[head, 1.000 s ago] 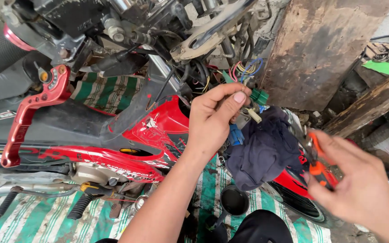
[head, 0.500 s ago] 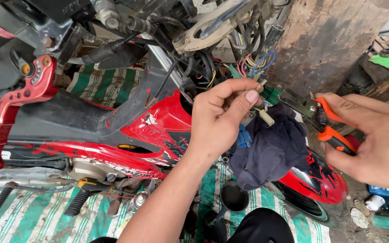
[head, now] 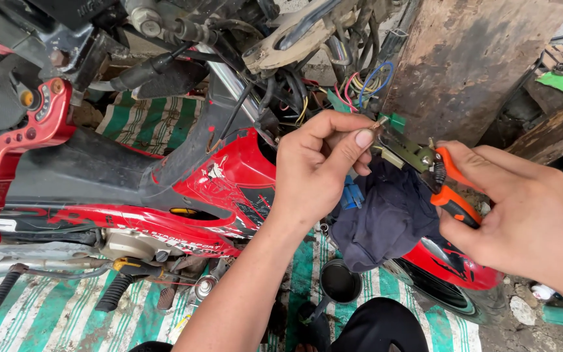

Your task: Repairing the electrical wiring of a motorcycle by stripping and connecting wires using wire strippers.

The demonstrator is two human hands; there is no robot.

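Observation:
My left hand pinches the bare end of a thin wire between thumb and forefinger, in front of a red and black motorcycle lying on its side. My right hand grips orange-handled wire stripper pliers, whose metal jaws touch the wire tip right beside my left thumb. A bundle of coloured wires hangs out of the bike's open front just above.
A dark blue cloth drapes over the red fender below my hands. A red foot-peg bracket juts out at left. Green-striped matting covers the ground. A rusty wooden post stands at right, a small black cup below.
My right hand has come in from the right with the pliers, and their jaws now meet the wire end held by my left hand. The view has shifted slightly.

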